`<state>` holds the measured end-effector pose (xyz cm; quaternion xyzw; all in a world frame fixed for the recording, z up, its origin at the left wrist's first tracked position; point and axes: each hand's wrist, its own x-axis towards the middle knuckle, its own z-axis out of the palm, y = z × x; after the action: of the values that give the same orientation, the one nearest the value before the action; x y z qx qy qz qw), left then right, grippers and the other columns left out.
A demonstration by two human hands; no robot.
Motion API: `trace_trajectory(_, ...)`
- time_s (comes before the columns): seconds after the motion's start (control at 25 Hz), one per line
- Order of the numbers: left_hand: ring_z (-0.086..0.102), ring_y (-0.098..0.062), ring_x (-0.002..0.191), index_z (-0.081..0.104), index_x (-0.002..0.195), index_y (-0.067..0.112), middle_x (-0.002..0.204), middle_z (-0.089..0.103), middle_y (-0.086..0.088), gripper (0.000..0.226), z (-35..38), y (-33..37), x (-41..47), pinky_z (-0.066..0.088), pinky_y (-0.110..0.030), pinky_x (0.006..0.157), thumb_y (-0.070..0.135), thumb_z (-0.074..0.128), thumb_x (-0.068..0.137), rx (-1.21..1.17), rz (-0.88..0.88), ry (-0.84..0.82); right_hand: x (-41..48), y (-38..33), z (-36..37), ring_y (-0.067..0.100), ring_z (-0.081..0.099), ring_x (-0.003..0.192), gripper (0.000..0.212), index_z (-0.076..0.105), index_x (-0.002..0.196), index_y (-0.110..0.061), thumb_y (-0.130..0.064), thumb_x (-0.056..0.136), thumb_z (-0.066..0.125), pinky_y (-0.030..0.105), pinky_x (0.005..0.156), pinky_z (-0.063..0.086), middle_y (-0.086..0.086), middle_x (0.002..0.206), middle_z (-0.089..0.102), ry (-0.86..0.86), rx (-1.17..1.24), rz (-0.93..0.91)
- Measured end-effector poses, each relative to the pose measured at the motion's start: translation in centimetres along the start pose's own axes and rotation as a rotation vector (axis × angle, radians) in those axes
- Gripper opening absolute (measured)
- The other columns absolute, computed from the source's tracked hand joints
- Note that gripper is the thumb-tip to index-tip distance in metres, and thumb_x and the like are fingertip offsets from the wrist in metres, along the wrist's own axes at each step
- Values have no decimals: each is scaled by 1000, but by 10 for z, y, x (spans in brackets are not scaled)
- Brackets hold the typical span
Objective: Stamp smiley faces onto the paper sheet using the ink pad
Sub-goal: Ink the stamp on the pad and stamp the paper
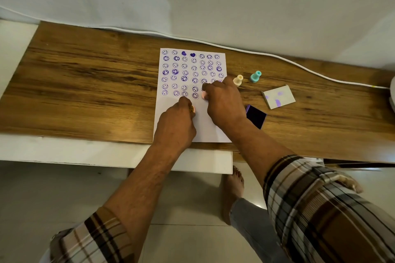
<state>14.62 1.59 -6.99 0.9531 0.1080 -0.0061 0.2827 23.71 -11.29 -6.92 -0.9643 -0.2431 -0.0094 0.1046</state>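
Note:
A white paper sheet (173, 104) lies on the wooden table, its upper half filled with rows of purple smiley prints. My right hand (224, 102) is closed on a pink stamp (204, 95) pressed down on the sheet at the end of the lowest printed row. My left hand (176, 126) rests on the sheet's lower part and grips an orange stamp (191, 109) whose smiley face shows at my fingertips. The dark purple ink pad (256, 116) lies open just right of the sheet, partly behind my right wrist.
A cream stamp (238, 80) and a teal stamp (255, 76) stand right of the sheet. The ink pad's white lid (278, 96), smeared purple, lies beyond them. A white cable (299, 66) runs along the table's back edge. The table's front edge is close to the sheet.

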Motion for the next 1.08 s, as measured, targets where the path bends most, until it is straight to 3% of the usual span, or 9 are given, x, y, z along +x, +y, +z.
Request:
trace_trajectory(0.28, 68, -35, 98, 54, 126, 8, 114, 71, -16, 31, -3, 3, -3, 38, -30, 74, 18, 59, 97, -15, -42, -16, 6, -4, -9, 35, 53, 110, 20, 66, 115, -2, -5, 100, 53, 43, 79, 48, 19, 107, 67, -125, -154, -115)
trace_trajectory(0.52, 67, -36, 99, 53, 127, 8, 115, 70, -17, 32, -5, 4, -2, 36, -30, 74, 17, 58, 97, -7, -48, -33, 5, -17, -6, 34, 54, 114, 26, 66, 121, -1, -2, 97, 55, 43, 83, 53, 20, 113, 67, -123, -146, 4)
trace_trajectory(0.72, 68, -35, 98, 52, 128, 9, 115, 70, -16, 32, -6, 5, -3, 38, -31, 75, 18, 58, 98, -16, -55, -46, 11, -1, -13, 33, 53, 110, 25, 67, 118, 0, -4, 99, 52, 42, 77, 49, 18, 108, 67, -163, -188, -185)
trace_trajectory(0.92, 67, -37, 96, 53, 126, 8, 112, 70, -17, 30, -6, 5, -3, 36, -31, 72, 17, 57, 98, -14, -47, -44, 7, -11, -8, 35, 54, 109, 23, 67, 113, 1, 1, 96, 52, 42, 76, 48, 20, 107, 66, -138, -180, -94)
trace_trajectory(1.08, 68, -35, 99, 52, 129, 8, 115, 70, -17, 34, -7, 5, -4, 40, -31, 76, 17, 59, 97, -27, -59, -53, 13, -2, -12, 33, 56, 107, 23, 70, 114, 0, -3, 98, 54, 41, 76, 49, 18, 105, 68, -152, -213, -195)
